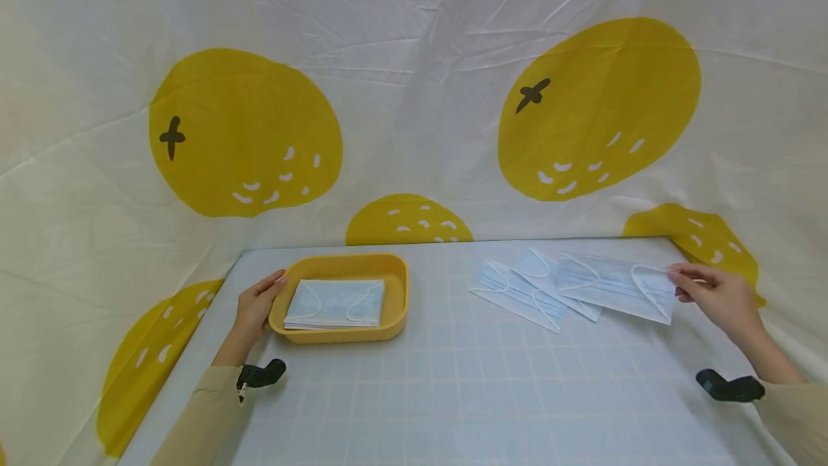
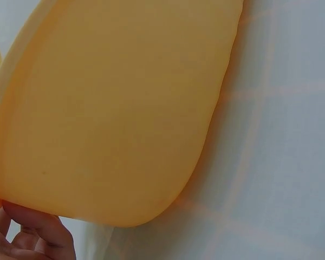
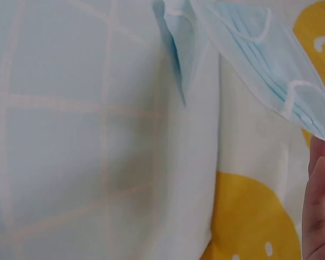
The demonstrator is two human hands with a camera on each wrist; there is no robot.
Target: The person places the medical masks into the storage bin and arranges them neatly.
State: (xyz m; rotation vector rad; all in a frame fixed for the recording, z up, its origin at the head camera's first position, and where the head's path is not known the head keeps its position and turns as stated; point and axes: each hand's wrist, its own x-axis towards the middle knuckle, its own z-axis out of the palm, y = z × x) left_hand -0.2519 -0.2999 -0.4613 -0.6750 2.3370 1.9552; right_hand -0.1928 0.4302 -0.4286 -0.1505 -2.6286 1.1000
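My left hand (image 1: 254,308) grips the left side of a yellow tray (image 1: 343,336) by its rim. A flat stack of light blue face masks (image 1: 335,302) with white ear loops lies inside it. Seen from close up, the tray's outer wall (image 2: 114,108) fills most of the left wrist view, with curled fingers (image 2: 40,225) at its rim. On the right, my right hand (image 1: 721,304) pinches one end of a single face mask (image 1: 614,290). That mask (image 3: 260,59) slants away from the fingertips in the right wrist view, its held end raised. Two loose masks (image 1: 517,299) overlap to its left.
A pale blue checked cloth (image 1: 440,394) covers the table. Behind it hangs a white sheet (image 1: 414,128) printed with large yellow fruit shapes, also draping down both sides. The table's back edge (image 1: 453,241) runs just beyond the tray and masks.
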